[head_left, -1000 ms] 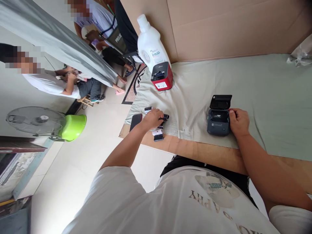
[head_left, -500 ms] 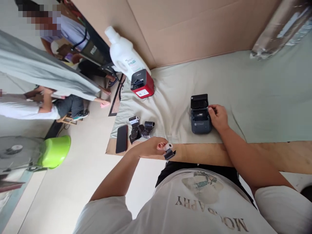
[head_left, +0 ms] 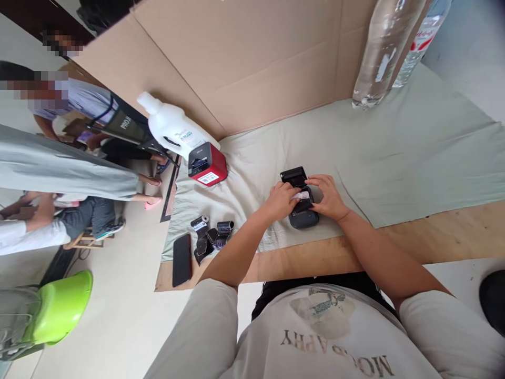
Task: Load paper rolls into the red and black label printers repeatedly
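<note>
Head view, centre of frame: dark label printer [head_left: 302, 210], lid raised, on the pale cloth [head_left: 394, 158]. We press a small white paper roll [head_left: 300, 195] into its bay, our left hand [head_left: 281, 201] and right hand [head_left: 328, 197] pinching it from either side. Left of it: 1 red printer [head_left: 208, 164], white bottle [head_left: 173, 130], spare rolls [head_left: 211, 237], black phone [head_left: 182, 260].

Upside-down letters "MO" and "APHY" across the white T-shirt [head_left: 315, 342].
</note>
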{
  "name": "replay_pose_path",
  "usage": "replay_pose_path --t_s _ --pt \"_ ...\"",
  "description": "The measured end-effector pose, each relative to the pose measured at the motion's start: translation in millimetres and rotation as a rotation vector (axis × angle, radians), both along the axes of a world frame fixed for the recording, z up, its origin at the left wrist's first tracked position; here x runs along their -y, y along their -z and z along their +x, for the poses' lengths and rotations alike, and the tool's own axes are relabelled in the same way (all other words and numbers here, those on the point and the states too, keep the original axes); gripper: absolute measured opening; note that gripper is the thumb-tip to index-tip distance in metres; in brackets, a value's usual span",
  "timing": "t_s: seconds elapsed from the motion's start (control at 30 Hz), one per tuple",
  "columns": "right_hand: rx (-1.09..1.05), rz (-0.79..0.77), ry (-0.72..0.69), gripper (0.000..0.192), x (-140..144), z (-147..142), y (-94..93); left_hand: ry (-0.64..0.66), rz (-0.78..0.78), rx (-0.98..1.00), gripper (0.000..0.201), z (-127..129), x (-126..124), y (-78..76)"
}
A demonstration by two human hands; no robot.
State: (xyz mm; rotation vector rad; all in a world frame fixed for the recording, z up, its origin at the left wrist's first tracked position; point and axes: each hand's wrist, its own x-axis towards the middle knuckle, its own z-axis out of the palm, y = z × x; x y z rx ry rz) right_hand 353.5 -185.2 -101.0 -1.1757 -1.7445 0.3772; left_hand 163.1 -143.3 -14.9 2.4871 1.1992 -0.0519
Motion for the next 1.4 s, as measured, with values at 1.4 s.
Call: replay_pose_path --t_s 1.4 --pt "0.139 0.055 0.010 0.028 14.6 -10.7 -22.2 -0.087 0.345 0.702 0.049 -27.0 56.0 81.3"
